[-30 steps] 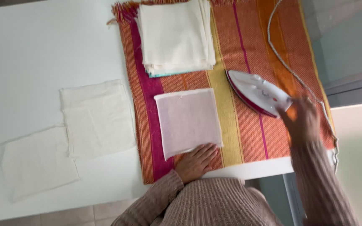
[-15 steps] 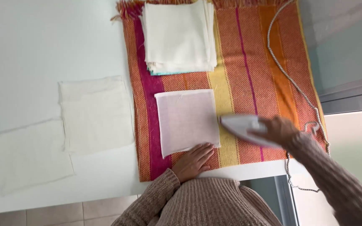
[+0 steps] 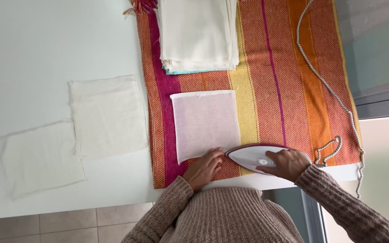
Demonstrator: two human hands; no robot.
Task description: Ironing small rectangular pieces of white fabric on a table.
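We note the right hand [image 3: 287,163] closed around the handle of the white iron [image 3: 254,156], which now lies flat on the striped cloth [image 3: 289,90] with its tip just beside the near right corner of the thin white square [image 3: 205,123]. A second ago the iron stood further right and further from us, clear of the square; half a second ago it was already swinging in towards that corner. The left hand [image 3: 205,168] lies open and flat, fingers pressing the near edge of the square, holding nothing; it has stayed there throughout. The square rests on the magenta and yellow stripes, as before. The braided cord [image 3: 325,85] trails along the cloth's right side. A stack of folded cream fabric [image 3: 199,33] sits at the far end. Two loose cream pieces [image 3: 106,114] [image 3: 41,157] lie on the white table [image 3: 46,40] to the left, unchanged.
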